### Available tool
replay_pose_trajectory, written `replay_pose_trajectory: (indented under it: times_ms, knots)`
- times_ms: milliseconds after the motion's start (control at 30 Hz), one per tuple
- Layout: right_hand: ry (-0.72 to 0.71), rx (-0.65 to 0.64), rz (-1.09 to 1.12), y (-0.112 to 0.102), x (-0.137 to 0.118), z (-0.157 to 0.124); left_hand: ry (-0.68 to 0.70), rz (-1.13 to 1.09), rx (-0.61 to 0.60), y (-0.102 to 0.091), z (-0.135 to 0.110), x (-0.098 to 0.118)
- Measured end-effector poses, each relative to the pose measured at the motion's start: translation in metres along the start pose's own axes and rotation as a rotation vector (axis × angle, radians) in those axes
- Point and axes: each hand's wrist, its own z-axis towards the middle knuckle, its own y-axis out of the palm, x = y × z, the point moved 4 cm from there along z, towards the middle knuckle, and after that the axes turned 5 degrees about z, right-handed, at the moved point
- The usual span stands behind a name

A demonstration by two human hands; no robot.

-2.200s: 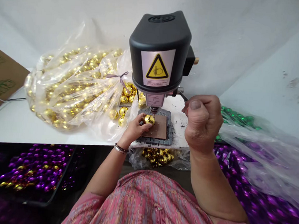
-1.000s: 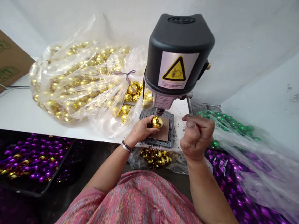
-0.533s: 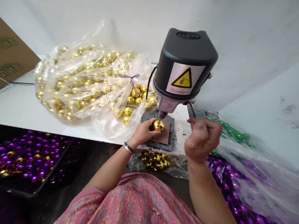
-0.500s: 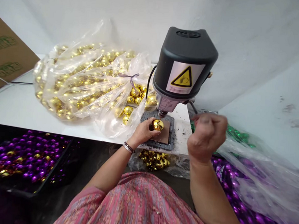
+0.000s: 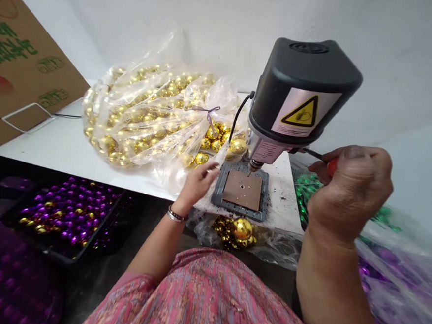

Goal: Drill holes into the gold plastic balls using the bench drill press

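My right hand [image 5: 350, 193] is closed around the red-knobbed lever [image 5: 332, 166] of a small black drill press [image 5: 306, 84]. The drill bit [image 5: 249, 173] points down above a brown board [image 5: 241, 191] with a hole in it, and no ball lies there. My left hand [image 5: 199, 183] is left of the press base [image 5: 219, 192], its fingers stretched out with nothing visible in them. Just beyond its fingers lies a shiny gold ball [image 5: 201, 158] at the mouth of the clear bag. Another gold ball [image 5: 243, 229] rests in an open plastic bag below the table edge.
A big tied clear bag of gold balls [image 5: 138, 112] covers much of the white table [image 5: 24, 148]. A cardboard box [image 5: 23, 64] stands left. Below are a black tray of purple and gold balls [image 5: 64, 210] and, to the right, bags with green balls [image 5: 308, 188] and purple ones.
My left hand has let go of the gold ball and moved left off the board; a gold ball now shows in the bag below. My right hand, with the lever, is higher. The view has shifted left.
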Motion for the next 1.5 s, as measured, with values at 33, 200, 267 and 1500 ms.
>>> replay_pose_trajectory:
  times_ms: [33, 200, 267, 1500]
  knots:
    - [-0.001, 0.0, 0.007, 0.0, 0.0, 0.0, -0.059, 0.043, 0.13, -0.01, 0.006, -0.009]
    - [0.01, 0.01, 0.02, -0.001, 0.003, -0.004, -0.301, 0.288, 0.173, -0.023, 0.018, -0.054]
    - [0.014, 0.024, 0.011, -0.002, 0.004, -0.006, -0.312, 0.324, 0.076, -0.015, 0.016, -0.062]
    - [-0.108, -0.122, -0.045, -0.004, 0.001, -0.015, -0.161, -0.269, -0.198, 0.046, 0.007, -0.003]
